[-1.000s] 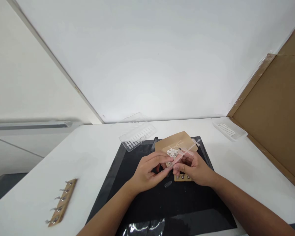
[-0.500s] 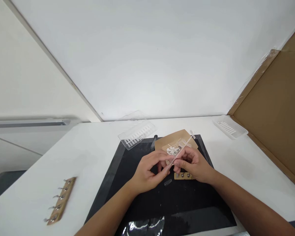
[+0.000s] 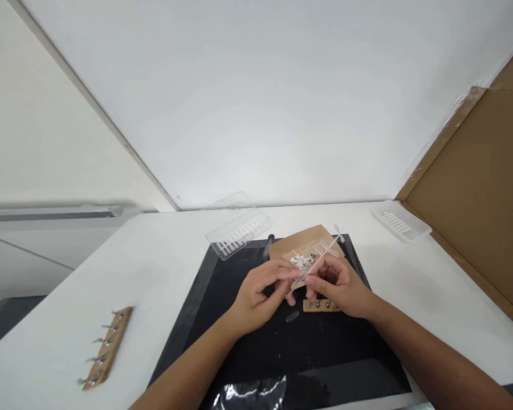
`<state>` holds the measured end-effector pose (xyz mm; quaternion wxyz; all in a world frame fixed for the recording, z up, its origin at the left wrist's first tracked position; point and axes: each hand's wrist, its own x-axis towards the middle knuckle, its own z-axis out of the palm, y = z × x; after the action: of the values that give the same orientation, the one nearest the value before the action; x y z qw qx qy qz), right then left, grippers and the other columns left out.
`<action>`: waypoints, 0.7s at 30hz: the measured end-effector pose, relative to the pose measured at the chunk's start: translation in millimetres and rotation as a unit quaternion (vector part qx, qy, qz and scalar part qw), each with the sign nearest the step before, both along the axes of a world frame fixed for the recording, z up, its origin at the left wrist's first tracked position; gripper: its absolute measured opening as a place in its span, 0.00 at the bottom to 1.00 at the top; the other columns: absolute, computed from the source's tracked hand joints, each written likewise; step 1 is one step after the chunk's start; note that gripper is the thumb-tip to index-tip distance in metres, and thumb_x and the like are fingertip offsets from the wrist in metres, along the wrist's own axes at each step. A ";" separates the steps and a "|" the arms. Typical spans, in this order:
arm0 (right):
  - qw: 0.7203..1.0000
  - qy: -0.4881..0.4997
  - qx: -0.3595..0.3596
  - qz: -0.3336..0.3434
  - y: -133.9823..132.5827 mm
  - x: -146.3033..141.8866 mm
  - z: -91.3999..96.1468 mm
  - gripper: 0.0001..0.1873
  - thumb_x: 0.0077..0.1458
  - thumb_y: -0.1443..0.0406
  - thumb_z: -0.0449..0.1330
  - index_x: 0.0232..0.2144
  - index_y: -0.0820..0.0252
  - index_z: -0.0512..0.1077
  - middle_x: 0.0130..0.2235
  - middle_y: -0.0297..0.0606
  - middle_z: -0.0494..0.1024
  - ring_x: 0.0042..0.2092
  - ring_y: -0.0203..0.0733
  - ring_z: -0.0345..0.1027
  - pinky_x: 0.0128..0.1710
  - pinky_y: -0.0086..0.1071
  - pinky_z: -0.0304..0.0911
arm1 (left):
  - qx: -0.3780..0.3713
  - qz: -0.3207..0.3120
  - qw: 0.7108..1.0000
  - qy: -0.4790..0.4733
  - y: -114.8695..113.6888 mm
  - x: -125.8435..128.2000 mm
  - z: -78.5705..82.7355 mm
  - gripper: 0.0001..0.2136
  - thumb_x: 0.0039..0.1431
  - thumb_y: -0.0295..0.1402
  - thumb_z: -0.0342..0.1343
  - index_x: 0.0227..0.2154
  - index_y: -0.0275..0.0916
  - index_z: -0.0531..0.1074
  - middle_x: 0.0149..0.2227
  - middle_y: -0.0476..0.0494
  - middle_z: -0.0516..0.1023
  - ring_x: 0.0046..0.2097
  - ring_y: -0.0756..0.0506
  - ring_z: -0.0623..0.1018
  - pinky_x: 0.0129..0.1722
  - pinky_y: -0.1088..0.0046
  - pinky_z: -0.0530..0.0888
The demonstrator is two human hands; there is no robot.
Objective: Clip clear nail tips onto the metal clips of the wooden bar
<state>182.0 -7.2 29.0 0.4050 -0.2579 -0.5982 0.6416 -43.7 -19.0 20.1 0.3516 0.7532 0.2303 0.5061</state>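
Both hands meet over the black mat, around a thin clear plastic stick [image 3: 328,244] with pale nail-shaped tips along it. It slants up to the right. My right hand [image 3: 336,286] is closed and pinches the stick near its middle. Thumb and fingers of my left hand [image 3: 263,293] close on its lower end. A loose clear nail tip [image 3: 292,316] lies on the mat just below the hands. Beyond them, a brown cardboard tray [image 3: 310,234] holds a pile of small white pieces [image 3: 300,261], partly hidden by the hands.
A short wooden strip with metal clips [image 3: 320,306] lies by my right hand; a longer one [image 3: 108,348] lies at the left. A clear box with white inserts [image 3: 238,234] stands open behind the black mat [image 3: 239,353]. Another box [image 3: 400,222] is at the back right, beside a cardboard wall [image 3: 474,199].
The plastic stick has shifted slightly, its upper end moving a little up and right. My left thumb has drawn back slightly from its lower end, which now shows more.
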 end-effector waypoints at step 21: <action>0.994 -0.088 0.065 -0.016 0.6 2.5 0.8 0.19 0.65 0.49 0.67 0.37 0.59 0.75 0.29 0.35 0.80 0.29 0.36 0.73 0.31 0.31 0.71 | -0.125 0.002 0.991 -0.056 6.6 0.7 3.3 0.06 0.65 0.31 0.67 0.42 0.39 0.86 0.38 0.40 0.81 0.30 0.51 0.80 0.22 0.81 0.74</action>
<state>184.5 -6.6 29.9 0.3769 -0.2956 -0.6679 0.5697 -43.0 -12.4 23.4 0.4545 0.6732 0.2731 0.5154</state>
